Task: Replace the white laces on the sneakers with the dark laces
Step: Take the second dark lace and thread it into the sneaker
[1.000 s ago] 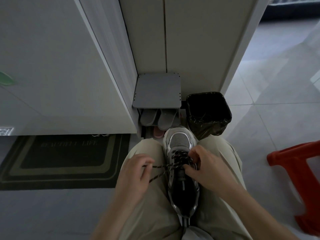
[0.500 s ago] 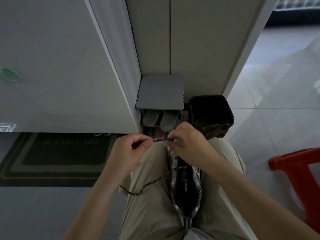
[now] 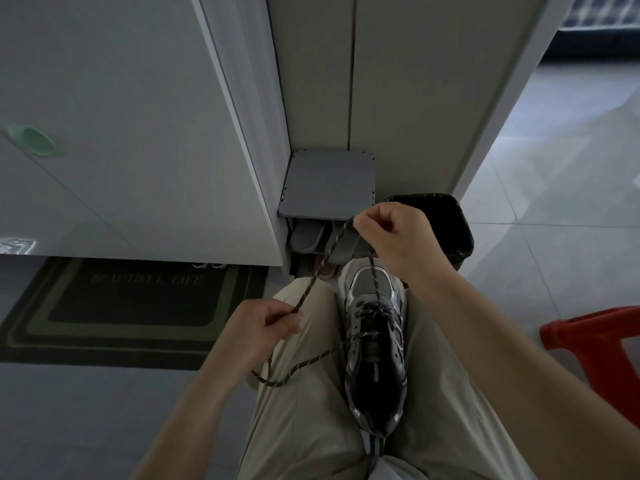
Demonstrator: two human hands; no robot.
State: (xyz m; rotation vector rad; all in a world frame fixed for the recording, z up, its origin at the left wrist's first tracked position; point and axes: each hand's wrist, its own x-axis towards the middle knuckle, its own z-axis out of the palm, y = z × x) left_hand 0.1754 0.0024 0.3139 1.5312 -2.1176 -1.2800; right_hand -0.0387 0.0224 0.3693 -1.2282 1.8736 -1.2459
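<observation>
The right hand (image 3: 398, 237) is raised above the toe of the shoe, thumb and curled fingers pinching the dark speckled rope lace (image 3: 322, 266) where it bends over. The left hand (image 3: 263, 327) sits lower, over the left thigh, finger and thumb nipped round the same lace near its tip. Between the two hands the cord runs in a straight slant; from the right hand a second run drops to the upper eyelets.

The lace belongs to the grey and silver mesh sneaker (image 3: 375, 358), which lies wedged between the person's thighs in beige trousers (image 3: 304, 427), toe pointing away. Dark cord already crosses several rows at the toe end, and I see no white lace on this shoe. The other free end comes out of the left side and trails loose over the left thigh.

To my eye this is the drawing-through step: slack from a freshly threaded eyelet being hauled up. Next, I'd guess, the tip in the left hand has to go into the following eyelet, which calls for a lowered right hand, and an even pull so both ends match.

Beyond the shoe stand a small grey plastic shoe rack (image 3: 329, 181) and a black lined bin (image 3: 457, 220); a red plastic stool (image 3: 595, 348) is off to the right.
</observation>
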